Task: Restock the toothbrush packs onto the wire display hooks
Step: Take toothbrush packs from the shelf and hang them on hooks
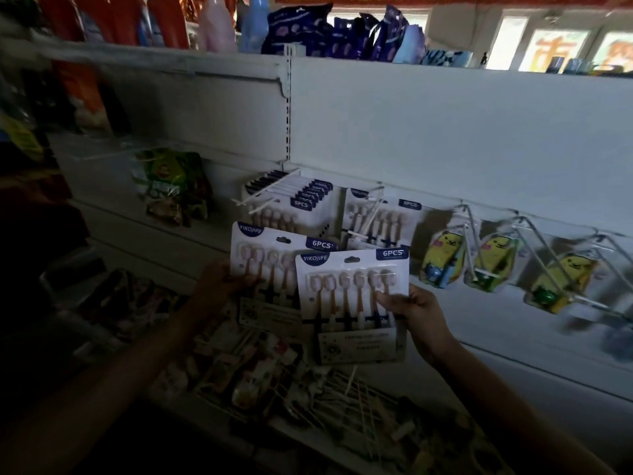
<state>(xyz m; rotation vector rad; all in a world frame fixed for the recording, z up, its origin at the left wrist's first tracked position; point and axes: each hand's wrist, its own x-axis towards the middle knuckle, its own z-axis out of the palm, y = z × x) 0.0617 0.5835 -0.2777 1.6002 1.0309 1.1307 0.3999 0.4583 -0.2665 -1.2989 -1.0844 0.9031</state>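
Note:
My right hand [419, 320] grips a white six-piece toothbrush pack [352, 303] by its right edge, held upright in front of the display. My left hand [219, 286] holds a second identical pack [263, 265] by its left edge, partly behind the first. Above them a wire hook [255, 202] carries several of the same packs [294, 197] in a row. A second hook [368, 214] to its right carries a pack [387, 217]; how many hang behind it is hidden.
Yellow cartoon-bear packs [442, 258] hang on wire hooks [534, 241] to the right. A green snack bag [171, 186] hangs at the left. Below my hands lies a shelf of loose packs and sticks [308, 382]. Bottles and blue bags stand on the top shelf [325, 32].

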